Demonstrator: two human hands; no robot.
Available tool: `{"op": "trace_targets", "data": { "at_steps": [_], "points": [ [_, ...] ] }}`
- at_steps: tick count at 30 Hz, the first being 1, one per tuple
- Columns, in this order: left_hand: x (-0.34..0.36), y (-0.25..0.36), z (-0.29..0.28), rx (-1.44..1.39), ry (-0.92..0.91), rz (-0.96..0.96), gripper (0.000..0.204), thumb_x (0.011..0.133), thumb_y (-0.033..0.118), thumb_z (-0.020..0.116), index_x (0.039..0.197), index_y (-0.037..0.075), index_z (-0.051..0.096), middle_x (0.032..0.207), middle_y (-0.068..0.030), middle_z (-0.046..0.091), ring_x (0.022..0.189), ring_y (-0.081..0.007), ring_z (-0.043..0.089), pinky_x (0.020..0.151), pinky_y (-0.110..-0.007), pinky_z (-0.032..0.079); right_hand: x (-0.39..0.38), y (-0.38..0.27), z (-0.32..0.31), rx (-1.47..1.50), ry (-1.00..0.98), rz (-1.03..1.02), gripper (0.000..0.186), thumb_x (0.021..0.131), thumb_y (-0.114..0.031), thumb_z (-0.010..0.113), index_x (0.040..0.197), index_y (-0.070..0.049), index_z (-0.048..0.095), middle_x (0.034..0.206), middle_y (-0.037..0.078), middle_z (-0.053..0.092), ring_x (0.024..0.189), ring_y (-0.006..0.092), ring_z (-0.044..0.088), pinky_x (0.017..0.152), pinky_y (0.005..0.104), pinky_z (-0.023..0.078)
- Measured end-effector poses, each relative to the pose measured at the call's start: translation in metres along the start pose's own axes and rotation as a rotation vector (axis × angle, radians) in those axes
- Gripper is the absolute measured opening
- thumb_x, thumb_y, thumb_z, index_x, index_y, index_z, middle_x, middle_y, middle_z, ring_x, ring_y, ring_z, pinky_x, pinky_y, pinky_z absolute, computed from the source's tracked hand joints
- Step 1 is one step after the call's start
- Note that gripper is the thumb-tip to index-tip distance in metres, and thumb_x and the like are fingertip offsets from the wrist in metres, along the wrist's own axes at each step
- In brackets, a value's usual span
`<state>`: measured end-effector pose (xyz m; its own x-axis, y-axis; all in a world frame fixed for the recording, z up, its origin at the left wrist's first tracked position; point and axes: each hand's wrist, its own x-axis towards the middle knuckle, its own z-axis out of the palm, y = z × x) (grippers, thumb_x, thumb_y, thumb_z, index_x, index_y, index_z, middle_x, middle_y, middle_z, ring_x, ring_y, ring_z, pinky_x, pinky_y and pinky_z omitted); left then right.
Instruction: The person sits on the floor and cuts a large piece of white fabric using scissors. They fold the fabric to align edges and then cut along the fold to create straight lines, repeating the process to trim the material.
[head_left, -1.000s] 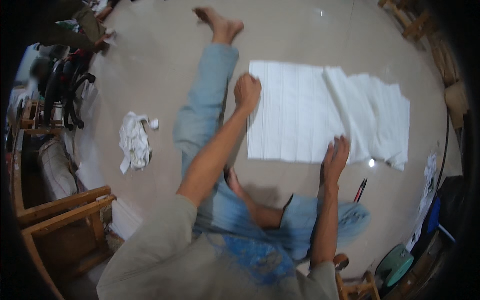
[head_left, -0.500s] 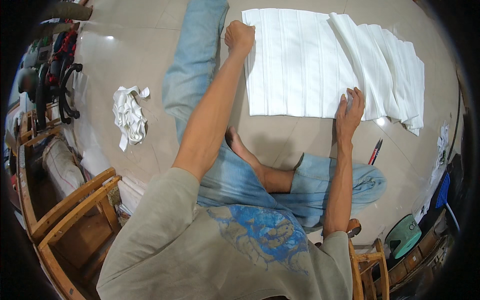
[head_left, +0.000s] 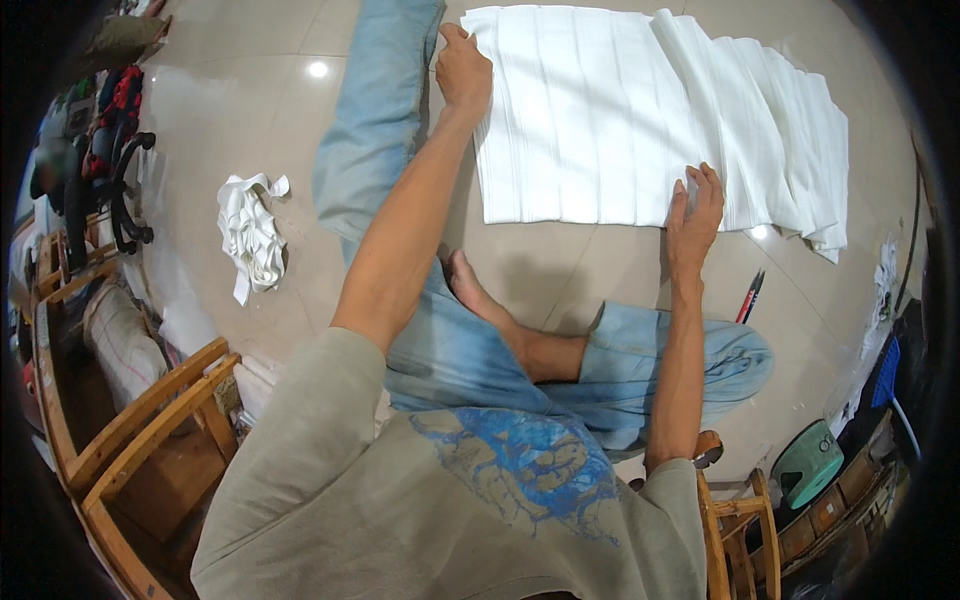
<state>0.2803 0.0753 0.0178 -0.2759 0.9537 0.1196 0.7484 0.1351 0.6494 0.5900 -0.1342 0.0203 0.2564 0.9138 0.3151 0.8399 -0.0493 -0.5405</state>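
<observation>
A white pleated cloth (head_left: 570, 120) lies on the tiled floor at the far side. Its left part is flat with parallel lines running away from me, while the right part is bunched into loose folds. At the cloth's far left edge, my left hand (head_left: 465, 72) is closed with its fingers curled at the border; exactly how they grip is partly hidden. My right hand (head_left: 697, 212) rests on the near edge beside the first big fold, its fingers stretched and a little apart.
A crumpled bundle of white strips (head_left: 252, 235) lies on the floor at the left. A red and black pen-like tool (head_left: 750, 297) is by my right knee. Wooden furniture (head_left: 150, 425) stands near left, and a green plastic stool (head_left: 808, 465) near right. My jeans-clad legs (head_left: 370, 130) flank the floor space.
The whole view has shifted slightly, with the cloth now a little higher and further left. My left hand has turned a little at the cloth's edge; the right hand stays on the near border.
</observation>
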Motion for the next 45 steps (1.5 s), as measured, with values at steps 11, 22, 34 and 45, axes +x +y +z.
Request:
{"op": "trace_targets", "data": {
  "at_steps": [11,22,34,45],
  "points": [
    [0.005,-0.004,-0.002,0.189,-0.003,0.207,0.019,0.104,0.015,0.047,0.119,0.006,0.054,0.112,-0.0195,0.068,0.092,-0.0452,0.069,0.082,-0.055,0.051,0.006,-0.008,-0.004,-0.09,-0.075,-0.028,0.035,0.098,-0.008,0.06,0.13,0.005,0.06,0.145,0.024,0.052,0.137,0.0404,0.047,0.115,0.05,0.037],
    [-0.078,0.013,-0.002,0.348,-0.122,0.681,0.063,0.103,0.041,0.054,0.154,0.006,0.043,0.164,-0.0198,0.032,0.152,-0.0393,0.027,0.122,-0.061,0.018,0.017,0.006,-0.008,-0.058,-0.063,0.039,0.036,0.1,-0.013,0.061,0.131,0.005,0.059,0.146,0.021,0.052,0.138,0.0384,0.046,0.117,0.0472,0.034],
    [-0.2,0.039,-0.029,0.085,-0.441,0.478,0.069,0.104,0.036,0.054,0.159,0.001,0.032,0.167,-0.0287,0.017,0.156,-0.0487,0.009,0.122,-0.067,0.008,0.027,0.009,-0.063,0.087,-0.154,0.036,0.018,0.097,-0.01,0.063,0.112,-0.002,0.068,0.1,0.018,0.071,0.091,0.0357,0.07,0.079,0.0419,0.054],
    [-0.176,0.041,-0.058,-0.043,-0.442,0.674,0.059,0.102,0.025,0.057,0.155,0.004,0.042,0.165,-0.0231,0.03,0.154,-0.043,0.021,0.123,-0.063,0.014,-0.092,-0.065,-0.052,0.105,-0.074,0.007,0.021,0.094,-0.005,0.064,0.114,-0.001,0.067,0.123,0.017,0.067,0.121,0.0339,0.06,0.104,0.0482,0.045]
  ]
}}
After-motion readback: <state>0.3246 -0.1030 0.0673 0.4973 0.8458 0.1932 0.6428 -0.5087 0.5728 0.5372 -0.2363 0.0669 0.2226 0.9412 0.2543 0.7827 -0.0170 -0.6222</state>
